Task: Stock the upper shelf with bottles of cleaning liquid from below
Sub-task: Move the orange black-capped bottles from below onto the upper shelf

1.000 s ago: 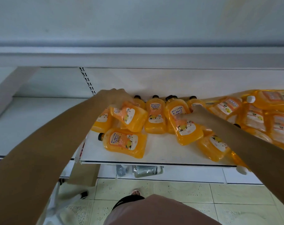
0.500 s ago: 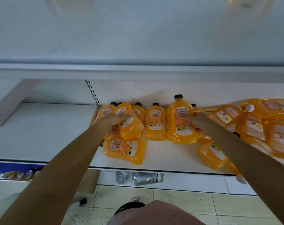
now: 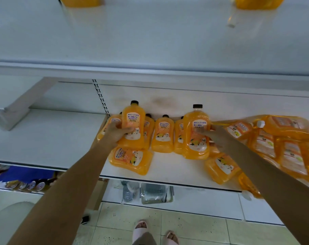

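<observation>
So the left hand (image 3: 117, 132) is gripping an orange bottle (image 3: 133, 128) round its middle, fingers curling across the label, holding it upright with the black cap on top. The right hand (image 3: 213, 134) is doing the same with a second bottle (image 3: 197, 138) at 3 o'clock from the first, thumb lying over the label and fingers wrapping round the far side. Both are hanging low over the lower shelf (image 3: 176, 168); can't tell if they're fully clear of it. Behind them a back row (image 3: 163, 134) is standing against the wall. A flat bottle (image 3: 130, 160) is lying at 6 o'clock from the left one, and a messy pile (image 3: 282, 144) is sprawling at 3 o'clock. The upper shelf (image 3: 150, 41) is running across at 12 o'clock, with an orange base (image 3: 81, 0) peeking in at 11 and another base (image 3: 256, 2) at 1.
</observation>
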`<state>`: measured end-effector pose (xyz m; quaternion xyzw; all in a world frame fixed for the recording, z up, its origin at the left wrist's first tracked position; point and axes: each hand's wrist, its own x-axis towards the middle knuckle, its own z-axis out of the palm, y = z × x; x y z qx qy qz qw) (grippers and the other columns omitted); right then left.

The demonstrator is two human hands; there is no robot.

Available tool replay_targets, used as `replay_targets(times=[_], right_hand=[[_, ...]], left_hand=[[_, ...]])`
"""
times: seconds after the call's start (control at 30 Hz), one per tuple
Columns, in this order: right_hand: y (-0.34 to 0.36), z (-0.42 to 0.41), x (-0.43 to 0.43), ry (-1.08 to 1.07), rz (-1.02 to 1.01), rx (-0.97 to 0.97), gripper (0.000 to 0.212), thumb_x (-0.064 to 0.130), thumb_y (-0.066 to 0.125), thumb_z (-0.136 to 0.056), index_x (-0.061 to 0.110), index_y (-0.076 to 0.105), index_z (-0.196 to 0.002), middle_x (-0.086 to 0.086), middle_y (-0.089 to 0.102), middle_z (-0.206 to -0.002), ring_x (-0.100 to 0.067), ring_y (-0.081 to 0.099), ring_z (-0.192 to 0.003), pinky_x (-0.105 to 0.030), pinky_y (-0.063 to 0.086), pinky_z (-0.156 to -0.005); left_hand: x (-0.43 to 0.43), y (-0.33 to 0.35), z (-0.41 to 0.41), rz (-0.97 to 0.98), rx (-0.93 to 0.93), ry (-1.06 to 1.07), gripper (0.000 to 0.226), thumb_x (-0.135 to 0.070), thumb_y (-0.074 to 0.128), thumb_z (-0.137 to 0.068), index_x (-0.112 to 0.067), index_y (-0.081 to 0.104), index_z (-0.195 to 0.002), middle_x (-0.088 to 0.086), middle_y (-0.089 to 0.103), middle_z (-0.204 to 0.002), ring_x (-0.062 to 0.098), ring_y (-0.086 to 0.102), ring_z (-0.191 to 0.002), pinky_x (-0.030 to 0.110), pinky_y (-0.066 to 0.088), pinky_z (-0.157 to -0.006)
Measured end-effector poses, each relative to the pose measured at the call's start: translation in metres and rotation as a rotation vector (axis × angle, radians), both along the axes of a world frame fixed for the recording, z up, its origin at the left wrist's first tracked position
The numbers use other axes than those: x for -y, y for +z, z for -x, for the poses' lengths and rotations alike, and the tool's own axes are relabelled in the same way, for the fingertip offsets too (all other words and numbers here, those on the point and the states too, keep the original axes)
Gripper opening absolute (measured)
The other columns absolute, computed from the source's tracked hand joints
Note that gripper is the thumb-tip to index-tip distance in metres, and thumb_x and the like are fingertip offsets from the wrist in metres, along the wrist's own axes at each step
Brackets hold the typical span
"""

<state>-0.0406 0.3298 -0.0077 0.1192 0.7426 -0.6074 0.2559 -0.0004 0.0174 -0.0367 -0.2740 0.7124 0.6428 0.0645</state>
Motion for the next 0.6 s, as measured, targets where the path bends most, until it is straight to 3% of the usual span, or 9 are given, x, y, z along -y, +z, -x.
replay_targets(times=[0.13, 0.33, 0.53, 0.6], right_hand=[[0.009, -0.014, -0.004, 0.040, 0.037, -0.052, 0.033, 0.019, 0.069, -0.080, 0.018, 0.053, -0.108, 0.002, 0.063, -0.094, -0.013, 0.060, -0.081, -0.027, 0.048, -0.061], [0.019, -0.048, -0.004, 0.053, -0.074, -0.234, 0.046, 0.029, 0.074, -0.074, 0.018, 0.057, -0.115, 0.000, 0.066, -0.102, -0.020, 0.064, -0.093, -0.033, 0.053, -0.077], [0.043, -0.112, 0.015, 0.016, -0.120, -0.409, 0.048, 0.029, 0.076, -0.072, 0.017, 0.058, -0.114, 0.002, 0.066, -0.101, -0.016, 0.063, -0.092, -0.025, 0.051, -0.069], [0.055, -0.141, 0.025, 0.003, -0.095, -0.444, 0.048, 0.025, 0.076, -0.072, 0.014, 0.058, -0.115, 0.001, 0.067, -0.102, -0.018, 0.064, -0.094, -0.031, 0.053, -0.076]], left_hand=[[-0.003, 0.004, -0.021, -0.102, -0.169, -0.009, 0.050, -0.003, 0.071, -0.076, -0.005, 0.052, -0.122, 0.015, 0.063, -0.116, 0.027, 0.066, -0.094, 0.029, 0.056, -0.060], [0.003, 0.018, -0.058, -0.017, -0.339, 0.026, 0.052, -0.001, 0.076, -0.069, -0.014, 0.053, -0.114, 0.008, 0.064, -0.110, 0.029, 0.063, -0.101, 0.039, 0.055, -0.074], [0.015, 0.044, -0.122, -0.007, -0.478, -0.012, 0.058, 0.003, 0.074, -0.070, -0.011, 0.048, -0.120, 0.012, 0.063, -0.113, 0.028, 0.063, -0.102, 0.032, 0.058, -0.073], [0.019, 0.062, -0.148, -0.006, -0.534, -0.041, 0.058, 0.002, 0.074, -0.068, -0.013, 0.048, -0.117, 0.011, 0.064, -0.112, 0.025, 0.064, -0.100, 0.036, 0.057, -0.078]])
